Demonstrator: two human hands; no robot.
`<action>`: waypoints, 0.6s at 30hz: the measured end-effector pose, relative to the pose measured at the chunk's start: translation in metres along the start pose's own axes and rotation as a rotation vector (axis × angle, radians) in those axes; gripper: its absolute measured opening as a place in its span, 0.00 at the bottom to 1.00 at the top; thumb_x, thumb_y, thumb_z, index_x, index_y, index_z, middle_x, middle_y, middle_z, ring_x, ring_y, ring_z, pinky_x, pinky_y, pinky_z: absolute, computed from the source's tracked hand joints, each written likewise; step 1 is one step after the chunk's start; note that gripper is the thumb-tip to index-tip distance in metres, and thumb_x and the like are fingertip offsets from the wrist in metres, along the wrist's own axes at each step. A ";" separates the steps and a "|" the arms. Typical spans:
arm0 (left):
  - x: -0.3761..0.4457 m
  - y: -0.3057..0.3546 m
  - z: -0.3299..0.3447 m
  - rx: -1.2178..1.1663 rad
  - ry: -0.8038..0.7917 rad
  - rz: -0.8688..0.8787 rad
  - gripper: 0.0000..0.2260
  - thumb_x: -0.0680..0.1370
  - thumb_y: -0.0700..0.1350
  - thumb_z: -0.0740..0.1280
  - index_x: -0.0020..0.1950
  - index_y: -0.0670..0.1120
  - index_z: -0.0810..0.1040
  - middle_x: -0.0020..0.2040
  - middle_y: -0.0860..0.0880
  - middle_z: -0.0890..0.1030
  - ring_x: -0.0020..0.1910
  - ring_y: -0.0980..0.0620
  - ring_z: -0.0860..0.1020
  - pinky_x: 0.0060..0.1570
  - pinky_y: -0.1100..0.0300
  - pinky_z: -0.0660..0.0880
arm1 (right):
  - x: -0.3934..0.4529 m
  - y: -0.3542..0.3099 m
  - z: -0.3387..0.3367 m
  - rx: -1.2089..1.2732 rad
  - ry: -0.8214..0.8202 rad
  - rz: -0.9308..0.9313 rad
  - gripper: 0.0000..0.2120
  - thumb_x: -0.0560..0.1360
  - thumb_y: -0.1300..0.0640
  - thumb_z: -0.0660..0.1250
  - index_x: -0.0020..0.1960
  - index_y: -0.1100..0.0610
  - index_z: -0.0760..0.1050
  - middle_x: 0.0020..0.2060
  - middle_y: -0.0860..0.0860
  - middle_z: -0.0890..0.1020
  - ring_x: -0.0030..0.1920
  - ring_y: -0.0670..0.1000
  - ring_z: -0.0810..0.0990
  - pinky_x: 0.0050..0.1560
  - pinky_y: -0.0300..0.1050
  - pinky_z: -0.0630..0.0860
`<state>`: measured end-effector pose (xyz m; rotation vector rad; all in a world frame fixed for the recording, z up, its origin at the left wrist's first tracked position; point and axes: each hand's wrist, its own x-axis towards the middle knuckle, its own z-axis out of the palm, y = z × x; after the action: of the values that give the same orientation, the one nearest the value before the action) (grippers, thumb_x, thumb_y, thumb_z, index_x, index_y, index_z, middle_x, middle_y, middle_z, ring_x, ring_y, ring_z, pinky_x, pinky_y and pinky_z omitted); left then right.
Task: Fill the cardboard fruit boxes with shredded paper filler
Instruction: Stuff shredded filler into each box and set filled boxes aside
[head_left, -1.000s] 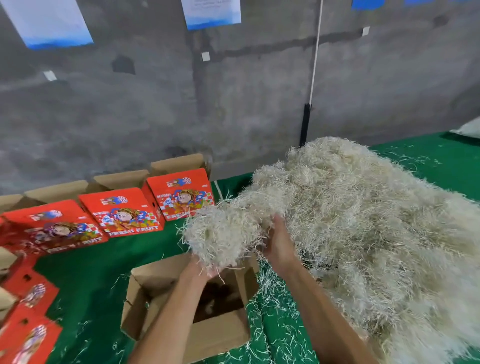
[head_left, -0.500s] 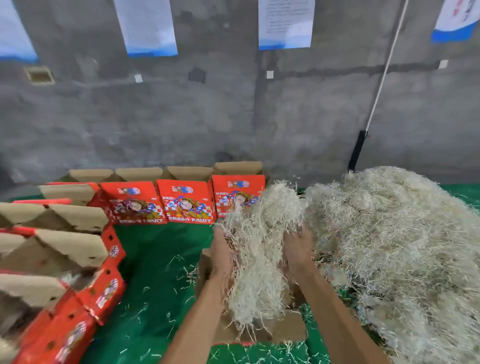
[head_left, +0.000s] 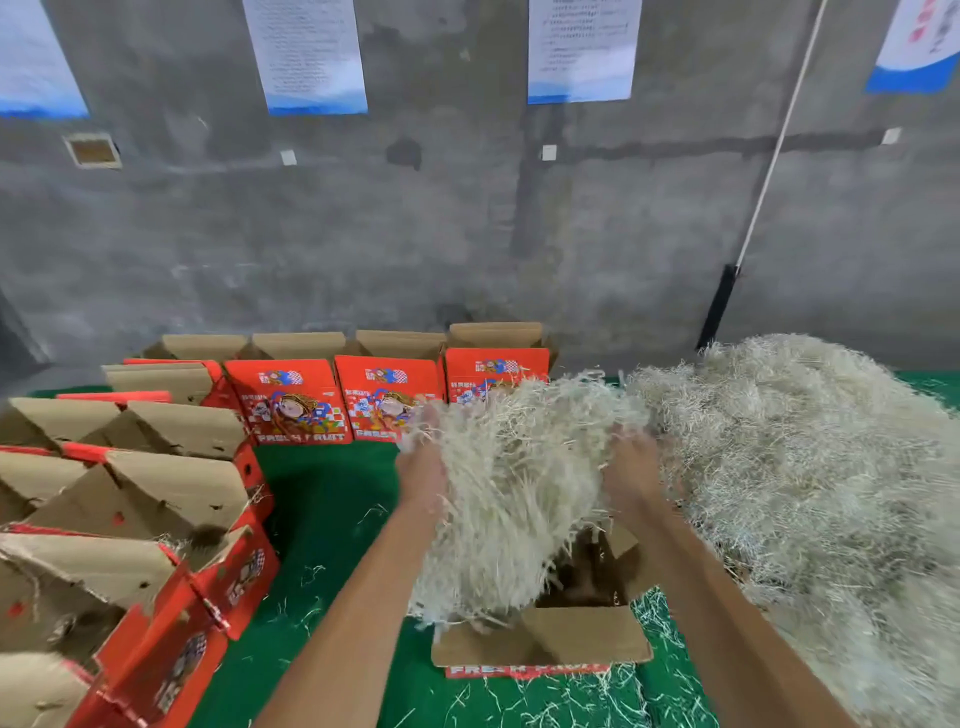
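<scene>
Pale shredded-paper filler wad (head_left: 511, 499): clasped betw. left hand (head_left: 422, 470) & right hand (head_left: 626, 475), fingers buried, over open brown cardboard fruit box (head_left: 582, 636) on green desk (head_left: 332, 499); lower centred, keep strands inside flaps.

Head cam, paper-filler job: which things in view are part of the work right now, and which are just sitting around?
In the job:
- left hand and right hand, holding a clump of shredded paper
- open box beneath the clump
- big filler pile
- red fruit boxes at the back and left

Just there:
- green table cover
- loose shreds
- wall posters
- white pole
</scene>
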<state>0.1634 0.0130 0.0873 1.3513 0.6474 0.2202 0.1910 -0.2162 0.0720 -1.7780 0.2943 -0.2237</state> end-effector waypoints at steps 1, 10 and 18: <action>-0.004 -0.008 0.013 0.041 -0.102 -0.006 0.22 0.79 0.65 0.60 0.48 0.46 0.75 0.36 0.49 0.74 0.33 0.51 0.74 0.32 0.61 0.75 | -0.009 -0.005 0.014 0.029 -0.101 -0.014 0.05 0.83 0.56 0.57 0.54 0.53 0.72 0.40 0.46 0.72 0.30 0.39 0.74 0.24 0.31 0.70; 0.031 0.008 -0.008 -0.201 -0.139 -0.094 0.37 0.70 0.68 0.70 0.70 0.46 0.71 0.59 0.42 0.81 0.58 0.41 0.80 0.61 0.43 0.76 | 0.005 -0.005 -0.012 0.074 -0.018 -0.020 0.39 0.72 0.35 0.69 0.71 0.61 0.64 0.54 0.51 0.75 0.50 0.53 0.80 0.48 0.51 0.83; -0.011 -0.030 0.056 0.265 -0.381 0.079 0.32 0.71 0.64 0.69 0.69 0.52 0.66 0.55 0.55 0.75 0.56 0.55 0.73 0.57 0.51 0.70 | -0.013 -0.008 0.045 -0.012 -0.325 -0.158 0.16 0.84 0.48 0.57 0.44 0.58 0.72 0.32 0.51 0.71 0.34 0.50 0.71 0.36 0.43 0.68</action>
<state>0.1790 -0.0459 0.0667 1.6219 0.3090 -0.0640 0.1928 -0.1682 0.0697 -1.8177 -0.0780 -0.0416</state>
